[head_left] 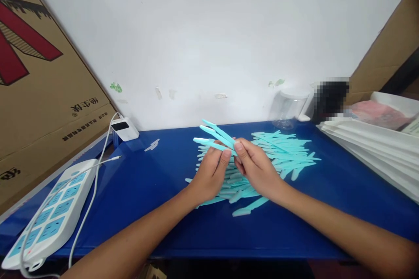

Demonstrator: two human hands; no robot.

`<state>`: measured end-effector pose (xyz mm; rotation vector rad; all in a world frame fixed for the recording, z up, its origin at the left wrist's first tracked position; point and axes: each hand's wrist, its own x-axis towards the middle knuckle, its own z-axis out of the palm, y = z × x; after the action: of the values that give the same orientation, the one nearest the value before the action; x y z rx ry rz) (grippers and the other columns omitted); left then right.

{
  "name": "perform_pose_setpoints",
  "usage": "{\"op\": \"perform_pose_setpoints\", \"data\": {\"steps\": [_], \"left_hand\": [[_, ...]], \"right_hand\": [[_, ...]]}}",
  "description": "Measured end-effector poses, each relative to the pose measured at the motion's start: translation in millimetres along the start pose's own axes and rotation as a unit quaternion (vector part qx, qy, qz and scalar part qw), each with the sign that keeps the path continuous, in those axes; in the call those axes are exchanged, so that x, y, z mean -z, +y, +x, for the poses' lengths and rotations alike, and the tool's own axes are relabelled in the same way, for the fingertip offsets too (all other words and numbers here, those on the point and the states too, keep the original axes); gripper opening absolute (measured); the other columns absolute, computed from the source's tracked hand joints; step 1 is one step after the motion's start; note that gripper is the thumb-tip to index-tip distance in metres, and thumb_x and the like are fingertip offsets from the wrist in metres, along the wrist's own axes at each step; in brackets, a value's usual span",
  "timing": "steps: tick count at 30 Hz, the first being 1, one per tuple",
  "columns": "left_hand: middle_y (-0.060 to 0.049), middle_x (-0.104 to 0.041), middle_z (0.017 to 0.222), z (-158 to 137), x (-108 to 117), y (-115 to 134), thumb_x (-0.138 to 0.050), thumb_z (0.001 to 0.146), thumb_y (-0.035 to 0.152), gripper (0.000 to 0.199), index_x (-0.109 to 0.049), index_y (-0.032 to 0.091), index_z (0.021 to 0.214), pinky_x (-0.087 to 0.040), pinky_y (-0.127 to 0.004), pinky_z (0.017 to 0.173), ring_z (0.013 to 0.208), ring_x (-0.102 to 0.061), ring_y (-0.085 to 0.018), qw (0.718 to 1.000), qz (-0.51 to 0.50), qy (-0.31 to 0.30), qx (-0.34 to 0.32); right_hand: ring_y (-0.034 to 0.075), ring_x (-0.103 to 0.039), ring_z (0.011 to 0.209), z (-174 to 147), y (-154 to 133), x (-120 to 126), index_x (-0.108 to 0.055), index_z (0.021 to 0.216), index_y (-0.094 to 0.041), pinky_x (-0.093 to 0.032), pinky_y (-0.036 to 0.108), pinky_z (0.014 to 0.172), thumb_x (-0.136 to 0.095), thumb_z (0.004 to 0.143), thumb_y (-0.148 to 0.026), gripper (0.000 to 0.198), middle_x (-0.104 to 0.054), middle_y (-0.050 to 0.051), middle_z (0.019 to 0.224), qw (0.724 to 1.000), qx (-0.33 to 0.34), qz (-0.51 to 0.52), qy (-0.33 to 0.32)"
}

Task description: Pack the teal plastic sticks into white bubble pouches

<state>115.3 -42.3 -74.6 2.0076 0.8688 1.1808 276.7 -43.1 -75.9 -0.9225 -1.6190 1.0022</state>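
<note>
Over the middle of the blue table, both hands hold teal eyebrow razors [218,131], fanned out with their blade ends up and to the left. My left hand [211,172] is closed, its thumb pressing on the lowest razor of the fan. My right hand [258,168] pinches the upper ones near their handles. Fingers hide the lower ends of these razors. Beneath and behind my hands lies a loose pile of the same razors [278,150], and one razor [250,207] sticks out toward the front edge.
Several small whitish strips [152,144] lie on the table [131,200] at left. A white power strip [55,213] with cables and a small white device [125,129] stand farther left. A clear jar [288,109] and stacked white trays [373,139] are at right.
</note>
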Motion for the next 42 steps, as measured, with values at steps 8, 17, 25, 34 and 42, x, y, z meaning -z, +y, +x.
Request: {"op": "perform_pose_setpoints", "data": {"steps": [8,17,25,34,42], "left_hand": [[-0.01,-0.072,0.123,2,3,-8,-0.046,0.109,0.048,0.04,-0.067,0.019,0.126,-0.052,-0.037,0.098,0.11,-0.067,-0.025,0.993,-0.105,0.035,0.046],[-0.007,-0.074,0.1,16,34,-10,-0.04,0.11,0.051,0.043,-0.067,0.018,0.101,-0.051,-0.031,0.079,0.084,-0.066,-0.019,0.997,-0.027,0.065,0.04],[-0.018,-0.077,0.106,28,112,-32,-0.03,0.108,0.036,0.046,-0.071,0.015,0.104,-0.05,-0.04,0.088,0.104,-0.072,-0.034,0.791,0.545,-0.056,0.271],[-0.027,-0.075,0.114,20,94,-35,-0.039,0.101,0.041,0.049,-0.075,0.01,0.115,-0.055,-0.046,0.087,0.107,-0.073,-0.041,0.741,0.571,-0.145,0.323],[-0.024,-0.076,0.112,16,93,-30,-0.041,0.1,0.046,0.052,-0.077,0.012,0.114,-0.056,-0.051,0.09,0.112,-0.071,-0.043,0.73,0.59,-0.167,0.301]], "right_hand": [[0.017,-0.046,0.06,-1,7,1,-0.048,0.08,-0.025,-0.04,0.033,0.06,-0.034,0.111,-0.054,0.044,-0.048,-0.002,0.067,0.993,0.051,-0.081,-0.075],[0.021,-0.063,0.082,5,3,11,-0.062,0.09,-0.023,-0.047,0.035,0.076,-0.036,0.112,-0.046,0.041,-0.065,0.004,0.085,0.973,0.107,-0.187,-0.084],[0.021,-0.063,0.083,30,21,51,-0.072,0.099,-0.021,-0.044,0.035,0.078,-0.039,0.111,-0.046,0.044,-0.067,0.006,0.088,0.959,0.098,-0.265,0.002],[0.021,-0.063,0.082,39,30,64,-0.073,0.095,-0.019,-0.043,0.034,0.077,-0.038,0.11,-0.045,0.046,-0.07,0.006,0.088,0.948,0.076,-0.308,-0.004],[0.022,-0.062,0.084,36,25,71,-0.073,0.107,-0.022,-0.045,0.035,0.072,-0.056,0.101,-0.055,0.037,-0.069,0.009,0.106,0.913,0.054,-0.39,-0.104]]}}
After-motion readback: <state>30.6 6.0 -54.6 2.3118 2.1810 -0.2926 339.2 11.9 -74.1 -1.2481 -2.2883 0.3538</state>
